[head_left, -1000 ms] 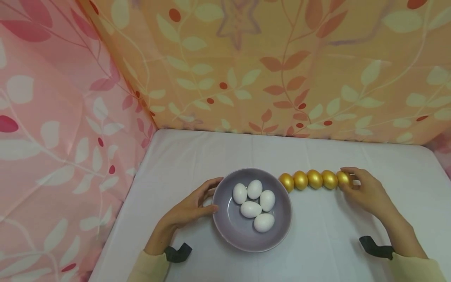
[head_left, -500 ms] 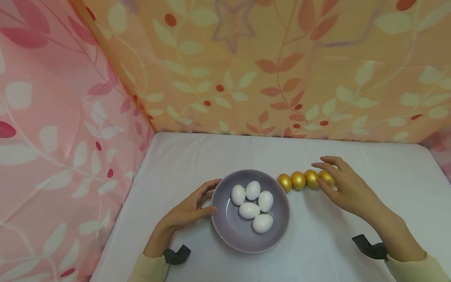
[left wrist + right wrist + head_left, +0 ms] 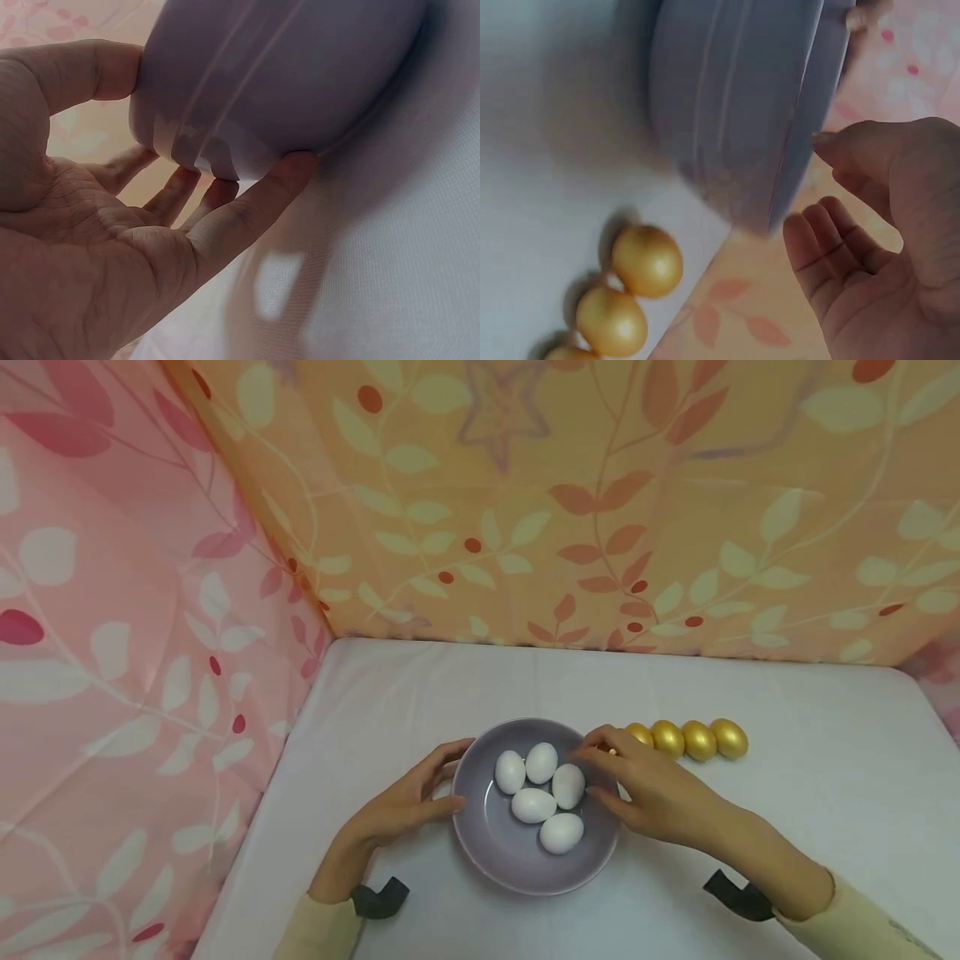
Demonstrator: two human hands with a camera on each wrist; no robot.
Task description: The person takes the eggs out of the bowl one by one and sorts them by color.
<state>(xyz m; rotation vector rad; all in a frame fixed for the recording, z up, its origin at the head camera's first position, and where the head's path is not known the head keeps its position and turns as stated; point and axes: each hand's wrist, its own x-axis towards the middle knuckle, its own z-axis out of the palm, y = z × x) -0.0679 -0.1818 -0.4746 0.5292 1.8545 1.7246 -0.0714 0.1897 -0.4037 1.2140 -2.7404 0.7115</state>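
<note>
Fingers of our right hand [image 3: 648, 789] hang apart and slightly bent over the right rim of the grey-purple bowl [image 3: 491, 860], holding nothing we can make out. Our left hand [image 3: 401, 797] rests spread fingers against its left side. Our right hand hides the left end of the golden egg row [image 3: 699, 741], right of centre on the white surface [image 3: 420, 693]; the right wrist view cuts off its lowest egg. Central in the head view, the bowl contains five white eggs [image 3: 534, 806]; whether our right fingertips touch one, we cannot tell.

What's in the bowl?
Five white eggs are visible in the bowl. The right hand covers part of its right side in the head view, so anything directly beneath can't be seen.
</note>
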